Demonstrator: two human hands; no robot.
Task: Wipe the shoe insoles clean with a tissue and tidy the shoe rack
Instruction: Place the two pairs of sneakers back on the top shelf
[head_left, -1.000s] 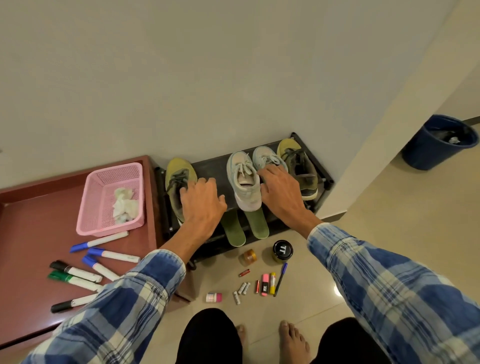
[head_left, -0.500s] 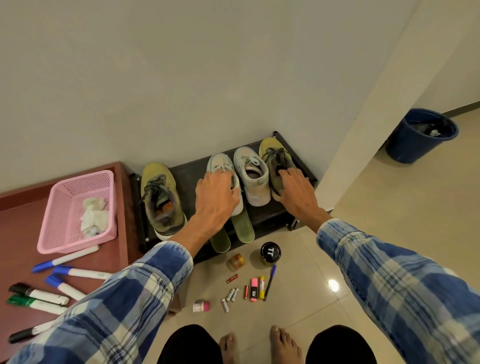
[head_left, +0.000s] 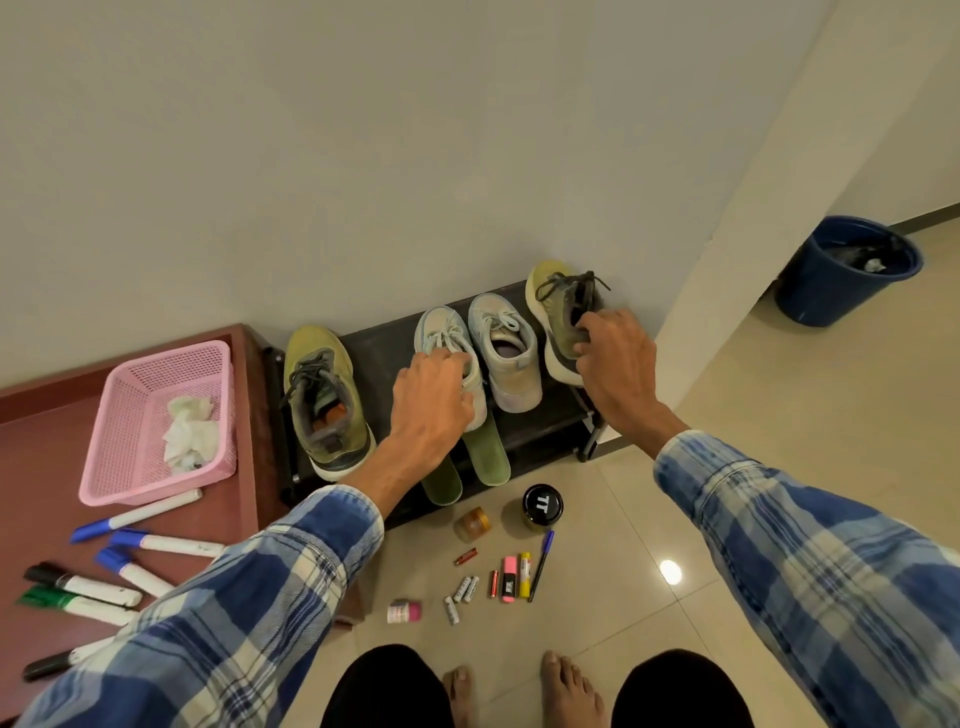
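Right hand (head_left: 618, 358) gripped the olive shoe (head_left: 558, 306) at the right end of the shoe rack (head_left: 384, 348), fingers hooked into its collar. Left hand (head_left: 434, 400) curled over the pale blue shoe (head_left: 447, 332) mid-rack. Both shoes looked light and soft-sided, so I judged the firmer heel rim the best hold. Two green insoles (head_left: 488, 457), probably thin and floppy, stuck out of the rack's front. Glossy tiles (head_left: 727, 519) lay before the rack, a plain wall behind it.

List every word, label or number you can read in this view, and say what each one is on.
"TT": on the lid of the black jar standing on the floor.
Too small or blurred to read: the print on the pink highlighter, the batteries, the markers and the pink-capped bottle.
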